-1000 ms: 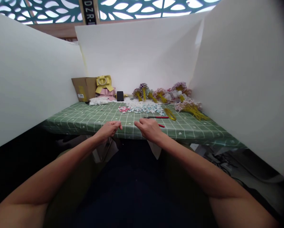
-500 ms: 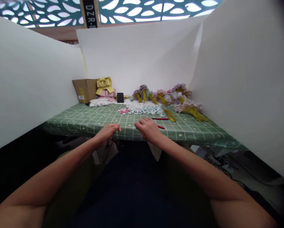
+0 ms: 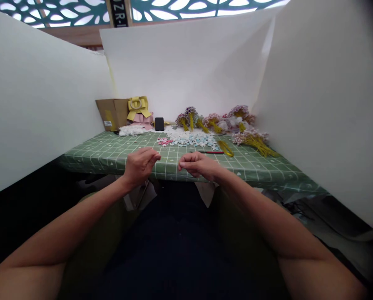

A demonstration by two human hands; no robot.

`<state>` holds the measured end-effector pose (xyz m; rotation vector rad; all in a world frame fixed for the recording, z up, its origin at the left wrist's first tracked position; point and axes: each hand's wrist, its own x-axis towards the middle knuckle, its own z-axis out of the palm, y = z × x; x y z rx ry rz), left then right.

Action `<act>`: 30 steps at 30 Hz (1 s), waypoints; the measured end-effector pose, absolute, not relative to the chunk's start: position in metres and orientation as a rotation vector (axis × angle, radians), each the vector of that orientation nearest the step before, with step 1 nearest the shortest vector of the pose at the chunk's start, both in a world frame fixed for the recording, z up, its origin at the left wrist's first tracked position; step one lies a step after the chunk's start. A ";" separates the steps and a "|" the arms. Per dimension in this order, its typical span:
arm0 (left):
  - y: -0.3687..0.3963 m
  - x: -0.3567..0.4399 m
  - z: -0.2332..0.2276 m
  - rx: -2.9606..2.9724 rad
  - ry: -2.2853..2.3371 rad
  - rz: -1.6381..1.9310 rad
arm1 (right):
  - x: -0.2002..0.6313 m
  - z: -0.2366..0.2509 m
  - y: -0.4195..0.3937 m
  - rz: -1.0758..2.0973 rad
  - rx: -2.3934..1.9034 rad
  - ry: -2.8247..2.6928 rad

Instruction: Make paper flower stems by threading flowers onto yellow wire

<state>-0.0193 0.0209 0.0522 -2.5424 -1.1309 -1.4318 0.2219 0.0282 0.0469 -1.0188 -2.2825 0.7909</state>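
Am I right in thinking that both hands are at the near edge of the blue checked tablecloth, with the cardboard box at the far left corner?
Not quite: the head view shows the tablecloth is green checked, not blue. The rest holds: the left hand and right hand are at its near edge, and the cardboard box sits at the far left corner.
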 end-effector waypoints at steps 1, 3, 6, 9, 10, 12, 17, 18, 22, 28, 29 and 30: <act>0.024 -0.018 0.048 -2.583 -1.275 -1.431 | 0.219 0.043 0.029 0.523 -1.110 -2.281; 0.033 -0.015 0.037 -2.705 -1.683 -1.498 | 0.213 0.034 0.030 -0.072 -1.196 -2.289; 0.045 -0.013 0.025 -2.873 -2.146 -1.787 | 0.209 0.024 0.030 -0.638 -1.126 -2.370; 0.046 -0.013 0.024 -3.024 -2.110 -1.882 | 0.210 0.023 0.030 -0.605 -1.155 -2.361; 0.044 -0.013 0.026 -3.026 -2.040 -1.821 | 0.212 0.025 0.030 -0.473 -1.166 -2.332; 0.037 -0.015 0.034 -2.927 -1.834 -1.681 | 0.215 0.031 0.029 -0.053 -1.107 -2.281; 0.023 -0.022 0.057 -2.663 -1.124 -1.493 | 0.225 0.048 0.029 1.171 -0.810 -2.247; 0.022 -0.023 0.059 -2.651 -1.083 -1.448 | 0.225 0.048 0.029 1.222 -0.829 -2.244; 0.033 -0.021 0.050 -2.674 -1.478 -1.398 | 0.217 0.038 0.030 0.385 -1.122 -2.227; 0.047 -0.016 0.030 -2.934 -2.064 -1.760 | 0.208 0.026 0.026 -0.652 -1.101 -2.347; 0.046 -0.016 0.030 -2.958 -2.013 -1.748 | 0.208 0.027 0.025 -0.589 -1.119 -2.340; 0.044 -0.017 0.033 -2.951 -1.921 -1.703 | 0.209 0.029 0.025 -0.461 -1.134 -2.321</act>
